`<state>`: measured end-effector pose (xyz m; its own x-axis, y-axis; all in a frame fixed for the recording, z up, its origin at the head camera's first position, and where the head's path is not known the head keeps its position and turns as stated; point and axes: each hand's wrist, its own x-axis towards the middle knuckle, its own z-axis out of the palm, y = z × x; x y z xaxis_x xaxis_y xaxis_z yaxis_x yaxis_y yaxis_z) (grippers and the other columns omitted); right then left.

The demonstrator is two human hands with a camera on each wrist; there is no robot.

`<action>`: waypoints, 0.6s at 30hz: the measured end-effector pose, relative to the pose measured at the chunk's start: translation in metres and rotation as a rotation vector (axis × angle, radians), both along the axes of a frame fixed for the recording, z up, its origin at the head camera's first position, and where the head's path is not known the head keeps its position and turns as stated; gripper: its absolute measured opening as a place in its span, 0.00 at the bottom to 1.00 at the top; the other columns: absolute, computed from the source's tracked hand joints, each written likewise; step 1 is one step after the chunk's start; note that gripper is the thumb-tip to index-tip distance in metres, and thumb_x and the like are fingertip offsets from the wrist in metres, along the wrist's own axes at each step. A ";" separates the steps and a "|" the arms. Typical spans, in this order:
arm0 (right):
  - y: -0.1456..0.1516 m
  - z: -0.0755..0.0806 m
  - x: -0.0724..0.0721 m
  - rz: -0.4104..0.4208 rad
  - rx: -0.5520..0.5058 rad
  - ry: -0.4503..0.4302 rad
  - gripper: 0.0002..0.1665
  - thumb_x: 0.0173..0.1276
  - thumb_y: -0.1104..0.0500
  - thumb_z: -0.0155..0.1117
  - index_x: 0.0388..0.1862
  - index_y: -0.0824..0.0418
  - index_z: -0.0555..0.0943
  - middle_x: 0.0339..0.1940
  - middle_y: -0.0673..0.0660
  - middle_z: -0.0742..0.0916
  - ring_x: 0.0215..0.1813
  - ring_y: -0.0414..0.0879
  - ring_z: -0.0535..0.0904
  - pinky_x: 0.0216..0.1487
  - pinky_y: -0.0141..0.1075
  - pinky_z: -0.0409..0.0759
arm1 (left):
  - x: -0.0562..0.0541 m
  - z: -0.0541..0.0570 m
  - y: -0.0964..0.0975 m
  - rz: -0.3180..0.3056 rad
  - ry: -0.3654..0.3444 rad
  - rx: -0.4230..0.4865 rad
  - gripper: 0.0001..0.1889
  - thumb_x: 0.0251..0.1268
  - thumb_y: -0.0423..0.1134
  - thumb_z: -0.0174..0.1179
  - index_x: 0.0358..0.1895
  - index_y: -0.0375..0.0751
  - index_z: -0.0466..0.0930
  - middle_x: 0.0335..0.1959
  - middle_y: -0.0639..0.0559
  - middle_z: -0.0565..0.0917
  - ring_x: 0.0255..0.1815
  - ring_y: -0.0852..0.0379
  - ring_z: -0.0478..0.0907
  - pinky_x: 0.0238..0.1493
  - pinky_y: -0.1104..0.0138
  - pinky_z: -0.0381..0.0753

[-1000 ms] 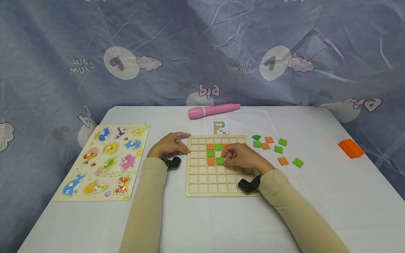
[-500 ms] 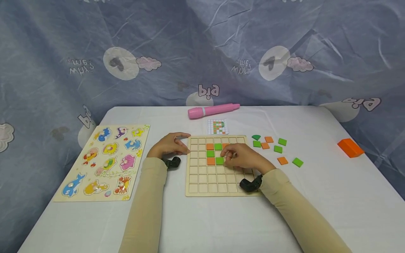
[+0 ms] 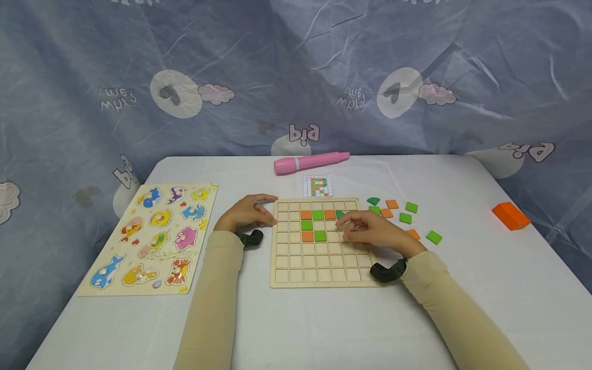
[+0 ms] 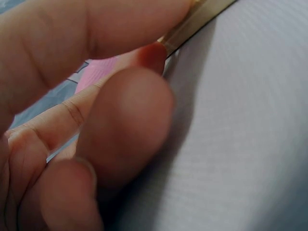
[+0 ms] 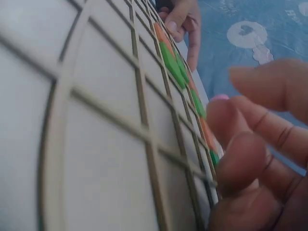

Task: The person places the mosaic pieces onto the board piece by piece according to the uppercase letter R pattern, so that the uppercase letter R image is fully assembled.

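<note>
A wooden grid board lies flat in the middle of the table. Orange and green square tiles sit in its cells, among them a green tile and an orange tile side by side. A dark green curved piece sits in the upper row, partly behind my right hand. That hand hovers over the board's right side, fingers loosely bent, with nothing seen between them. My left hand rests its fingertips against the board's left edge, which also shows beside the fingers in the left wrist view.
Several loose tiles lie right of the board. Behind it are a patterned card and a pink pen-like object. An animal knob puzzle lies at left, and an orange block near the right edge.
My right hand has let go of the green tile, which stays in its cell, and has shifted to the right. The left hand keeps its place at the board's edge.
</note>
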<state>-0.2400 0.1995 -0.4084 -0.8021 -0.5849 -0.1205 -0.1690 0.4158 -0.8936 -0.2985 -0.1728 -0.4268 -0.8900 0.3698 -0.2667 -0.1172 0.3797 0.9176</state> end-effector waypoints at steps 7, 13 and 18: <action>0.034 0.000 0.006 -0.086 -0.039 -0.005 0.21 0.77 0.65 0.68 0.64 0.73 0.80 0.36 0.57 0.86 0.24 0.42 0.71 0.27 0.32 0.69 | -0.001 -0.002 0.000 -0.016 0.016 -0.005 0.42 0.60 0.26 0.76 0.79 0.35 0.72 0.29 0.53 0.88 0.27 0.60 0.81 0.33 0.69 0.80; 0.065 0.005 0.013 -0.173 -0.016 -0.002 0.21 0.78 0.63 0.68 0.64 0.73 0.80 0.38 0.57 0.88 0.25 0.43 0.72 0.28 0.34 0.71 | -0.001 -0.003 -0.002 -0.030 0.037 -0.020 0.41 0.60 0.26 0.76 0.79 0.34 0.72 0.28 0.53 0.88 0.26 0.61 0.79 0.32 0.69 0.78; 0.092 0.005 0.019 -0.224 0.008 -0.008 0.23 0.79 0.62 0.68 0.67 0.73 0.79 0.37 0.55 0.86 0.25 0.44 0.72 0.29 0.34 0.71 | -0.002 -0.002 -0.002 -0.026 0.031 -0.013 0.41 0.60 0.25 0.76 0.79 0.35 0.72 0.28 0.53 0.88 0.26 0.60 0.79 0.32 0.69 0.77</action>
<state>-0.2210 0.2917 -0.4032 -0.9108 -0.3913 -0.1316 -0.0643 0.4493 -0.8911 -0.3000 -0.1744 -0.4290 -0.8881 0.3895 -0.2442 -0.0788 0.3943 0.9156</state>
